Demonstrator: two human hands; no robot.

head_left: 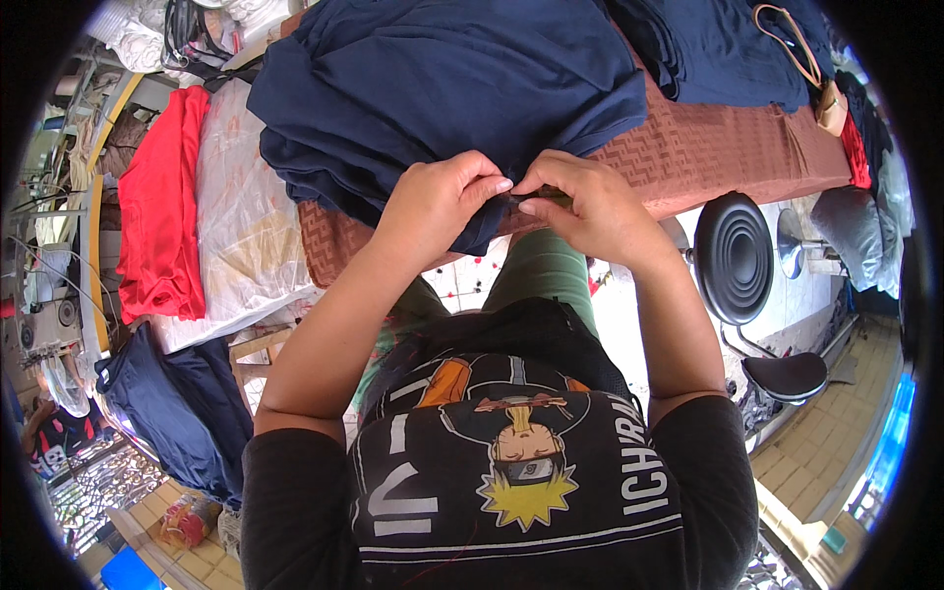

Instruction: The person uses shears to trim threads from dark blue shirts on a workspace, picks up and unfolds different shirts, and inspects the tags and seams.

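A large navy blue cloth (442,88) lies heaped over the table in front of me, its near edge drawn up between my hands. My left hand (442,202) pinches that edge between thumb and fingertips. Close beside it, my right hand (580,202) is closed in a pinch at the same spot, thumb below the bent fingers. The two sets of fingertips almost meet. A small dark bit shows between them, too small to name. A corner of the cloth hangs down below my left hand.
A brown patterned cover (728,147) drapes the table. More navy cloth (728,49) is stacked at the far right, with a tan strap (792,44) on it. Red cloth (167,206) and clear plastic sheeting (246,206) lie left. A round black stool (734,258) stands right.
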